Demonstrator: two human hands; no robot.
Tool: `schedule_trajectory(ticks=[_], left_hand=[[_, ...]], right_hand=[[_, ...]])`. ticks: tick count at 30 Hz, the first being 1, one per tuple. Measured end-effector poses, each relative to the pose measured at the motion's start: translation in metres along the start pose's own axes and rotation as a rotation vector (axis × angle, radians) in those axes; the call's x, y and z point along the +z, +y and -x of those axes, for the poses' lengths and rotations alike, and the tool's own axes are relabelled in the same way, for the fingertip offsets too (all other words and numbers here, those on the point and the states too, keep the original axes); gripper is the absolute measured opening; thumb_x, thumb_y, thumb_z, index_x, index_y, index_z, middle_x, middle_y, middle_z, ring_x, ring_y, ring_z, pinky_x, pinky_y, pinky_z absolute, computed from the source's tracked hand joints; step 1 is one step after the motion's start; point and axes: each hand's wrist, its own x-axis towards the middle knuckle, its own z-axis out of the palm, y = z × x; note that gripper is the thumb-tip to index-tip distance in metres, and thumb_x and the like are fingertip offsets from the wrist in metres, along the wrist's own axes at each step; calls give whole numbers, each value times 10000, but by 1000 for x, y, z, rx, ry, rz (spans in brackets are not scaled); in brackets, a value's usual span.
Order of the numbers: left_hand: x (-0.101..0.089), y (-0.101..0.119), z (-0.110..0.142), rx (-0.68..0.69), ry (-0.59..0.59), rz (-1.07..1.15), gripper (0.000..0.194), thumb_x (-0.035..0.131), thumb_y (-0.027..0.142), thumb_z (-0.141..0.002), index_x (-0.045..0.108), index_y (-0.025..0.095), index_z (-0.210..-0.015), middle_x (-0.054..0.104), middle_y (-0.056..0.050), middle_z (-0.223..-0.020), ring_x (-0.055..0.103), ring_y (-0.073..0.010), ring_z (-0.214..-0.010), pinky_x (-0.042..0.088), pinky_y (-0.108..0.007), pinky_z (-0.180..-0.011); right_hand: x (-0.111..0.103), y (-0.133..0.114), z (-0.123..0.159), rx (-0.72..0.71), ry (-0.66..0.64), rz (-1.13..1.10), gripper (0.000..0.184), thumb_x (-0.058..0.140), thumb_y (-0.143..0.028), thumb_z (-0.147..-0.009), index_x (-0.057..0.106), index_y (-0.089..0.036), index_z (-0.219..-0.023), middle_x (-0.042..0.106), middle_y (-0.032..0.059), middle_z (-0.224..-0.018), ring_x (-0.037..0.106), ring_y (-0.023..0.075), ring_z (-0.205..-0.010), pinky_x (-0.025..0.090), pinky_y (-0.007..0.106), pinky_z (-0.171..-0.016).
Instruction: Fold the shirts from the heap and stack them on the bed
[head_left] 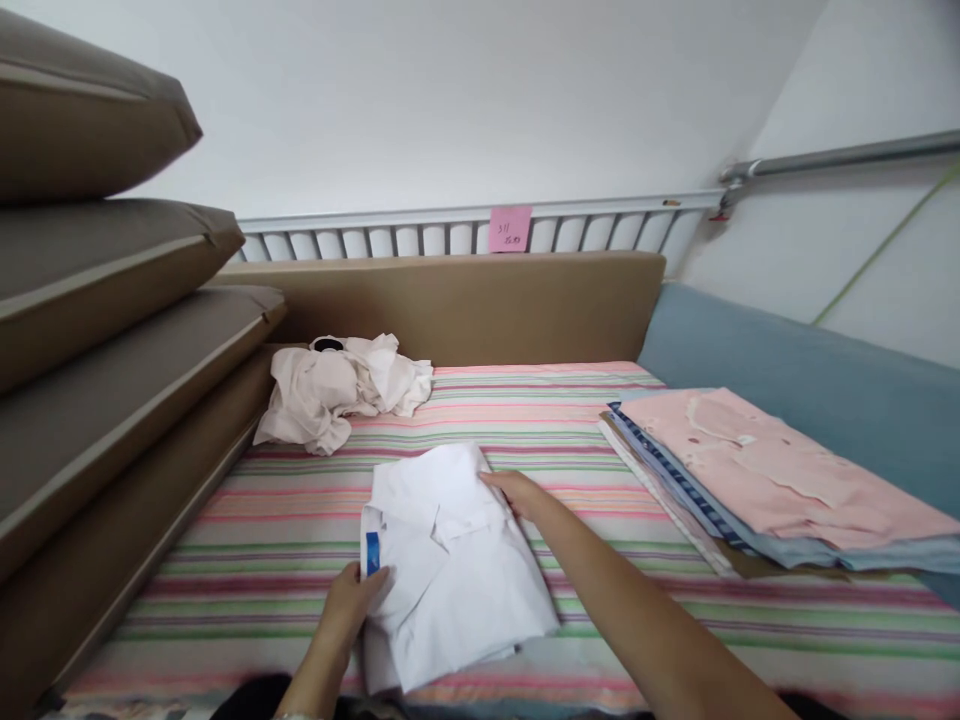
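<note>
White shirt (465,590) lies folded on the striped sheet (262,520); my left hand (351,600) pinches its left edge beside the blue label (373,552), my right hand (517,492) its upper right edge. I'd tug lightly, evenly, for smooth cloth.

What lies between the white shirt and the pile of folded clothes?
The right forearm, over a stretch of striped sheet, as the head view shows.

Smooth, matt cloth here on the white garment (469,590), flat printed-looking fabric under it on the striped sheet (277,560), wrinkled soft cloth on the cream bundle (319,390), matt paper for the pink note (510,229), dull metal-looking pipe (855,155)!
</note>
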Motion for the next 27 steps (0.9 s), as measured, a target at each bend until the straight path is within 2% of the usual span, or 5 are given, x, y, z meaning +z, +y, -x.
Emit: schedule_trajectory(ticks=[5, 10, 17, 20, 27], left_hand=[[-5, 13, 2, 85, -34, -157, 202, 566, 286, -584, 619, 127, -696, 649, -48, -606, 594, -208, -602, 447, -289, -585], [-9, 84, -31, 277, -158, -354, 173, 581, 182, -569, 656, 157, -723, 676, 1, -672, 602, -198, -703, 439, -262, -676], [91, 192, -73, 520, -214, -496, 345, 572, 200, -679, 656, 163, -1011, 697, -61, -857, 612, -233, -856, 422, -313, -811], [119, 180, -55, 544, -99, -478, 447, 506, 230, -752, 553, 114, -1181, 624, -143, -1134, 562, -253, -1042, 386, -337, -916], [88, 85, -6, 321, 66, -294, 444, 467, 353, -747, 577, 77, -1077, 679, -147, -935, 644, -239, -813, 487, -355, -769]], right_hand=[[6, -1, -8, -22, -40, -188, 179, 722, -216, -567, 639, -114, -688, 683, 65, -662, 630, 193, -623, 488, 293, -601], [-25, 13, 31, -141, 137, -332, 201, 700, -220, -553, 641, -140, -729, 682, 14, -705, 616, 185, -690, 456, 261, -608], [-54, 113, 157, 12, 156, -699, 440, 632, -419, -670, 533, -220, -1050, 678, 55, -902, 649, 165, -731, 491, 267, -611], [-74, 149, 195, 153, -12, -443, 389, 619, -461, -661, 578, -187, -933, 670, 66, -799, 649, 176, -643, 459, 243, -517], [-179, 108, 174, -254, 461, 29, 319, 570, -388, -684, 649, -180, -913, 685, 76, -929, 623, 223, -889, 477, 293, -745]])
